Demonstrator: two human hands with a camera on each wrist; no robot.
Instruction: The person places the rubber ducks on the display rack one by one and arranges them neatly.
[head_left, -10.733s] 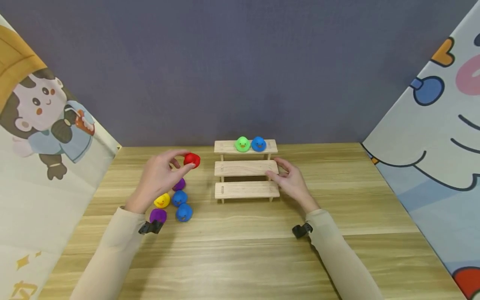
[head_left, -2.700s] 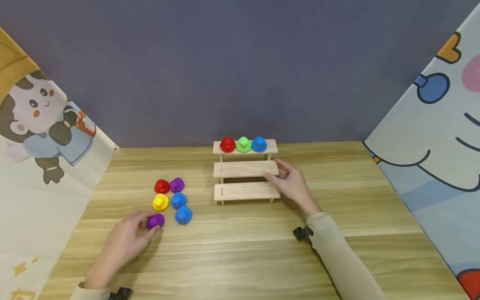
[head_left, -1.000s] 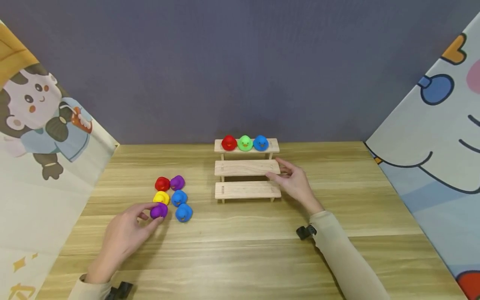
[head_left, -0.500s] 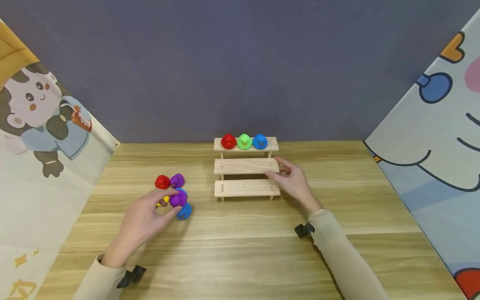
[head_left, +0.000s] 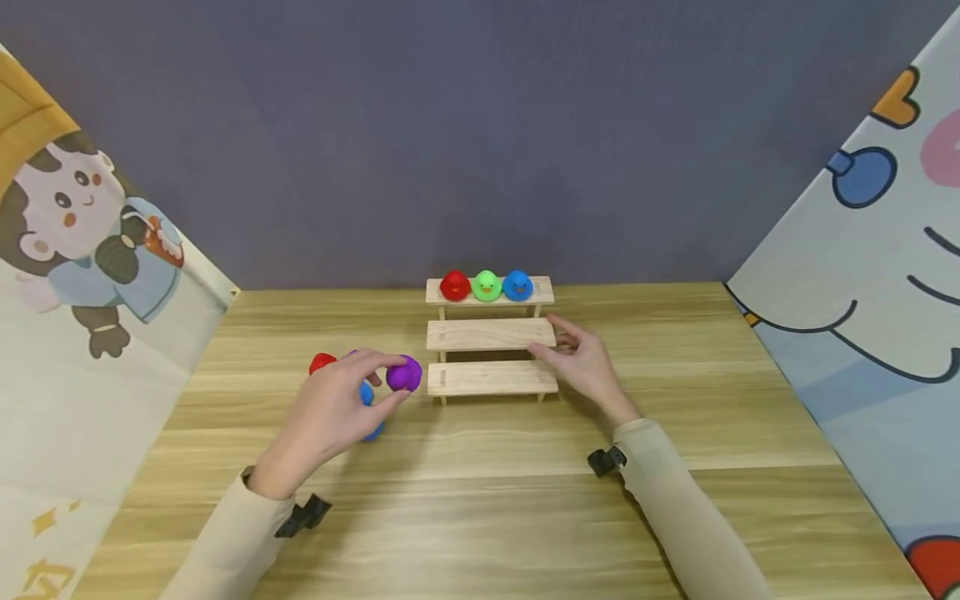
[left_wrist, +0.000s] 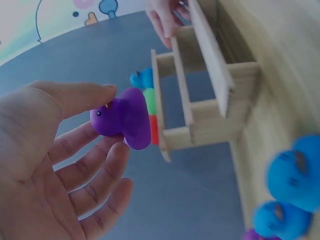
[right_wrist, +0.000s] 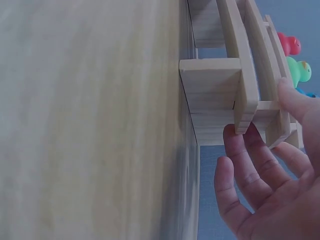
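Observation:
My left hand [head_left: 330,408] pinches a purple rubber duck [head_left: 403,373] between thumb and fingers, held up just left of the three-step wooden stand [head_left: 491,335]. The left wrist view shows the duck [left_wrist: 127,117] tilted, its head towards the palm. On the stand's top step sit a red duck [head_left: 455,286], a green duck [head_left: 487,286] and a blue duck [head_left: 517,286] in a row. The middle and bottom steps are bare. My right hand [head_left: 585,367] grips the right end of the middle step, thumb on top; in the right wrist view, fingers [right_wrist: 245,170] lie against the stand's end.
Behind my left hand, partly hidden, lie more ducks on the wooden table [head_left: 480,517]: a red one [head_left: 322,362] and blue ones [left_wrist: 282,220], with a bit of purple. A grey-blue panel [head_left: 480,142] stands behind; printed cartoon panels flank both sides.
Earlier, a red duck went from my left hand to the top step. Since then my left hand has picked up the purple duck and carried it right, towards the stand. My right hand stays put.

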